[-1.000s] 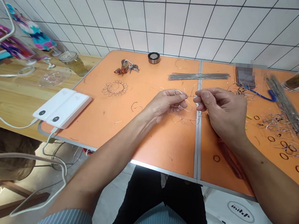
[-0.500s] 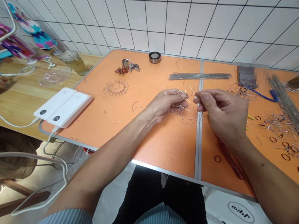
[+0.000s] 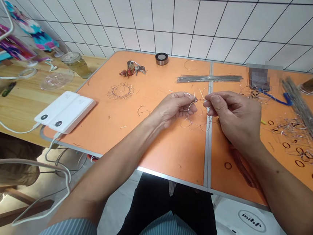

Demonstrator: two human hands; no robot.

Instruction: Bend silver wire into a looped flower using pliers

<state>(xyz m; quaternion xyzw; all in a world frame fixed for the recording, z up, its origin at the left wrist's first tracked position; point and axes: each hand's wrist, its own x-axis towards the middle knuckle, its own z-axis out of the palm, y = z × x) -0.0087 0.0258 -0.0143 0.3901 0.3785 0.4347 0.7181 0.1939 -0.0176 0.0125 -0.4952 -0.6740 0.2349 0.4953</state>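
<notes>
Thin pale wire (image 3: 189, 108) sits slightly right of centre in the frame, between your two hands. Its ends vanish behind your fingertips, so where it joins other strands is hard to make out. Just below, fine scalloped wire loops (image 3: 196, 126) show against the orange; whether they hang from your grip or lie on the surface, you cannot tell from here.

Your left hand (image 3: 175, 106) pinches the wire between thumb and fingers, some strands poking up past the thumb. Your right hand (image 3: 232, 113) comes in from the right, its thumb and index finger pressed together at a strand's end, the exact contact hidden. The two sets of fingertips are near each other, a narrow gap between.

Your right wrist and forearm partly cover a red-handled tool (image 3: 241, 163). The metal seam (image 3: 207, 155) of the orange table (image 3: 170, 151) passes under your right fingers. Bare orange runs below your hands to the front edge. Above, a straight wire bundle (image 3: 209, 79) crosses the seam; at upper right, a phone (image 3: 259, 80) is partly pixelated. Left of centre lies a petalled wire ring (image 3: 116, 94).
</notes>
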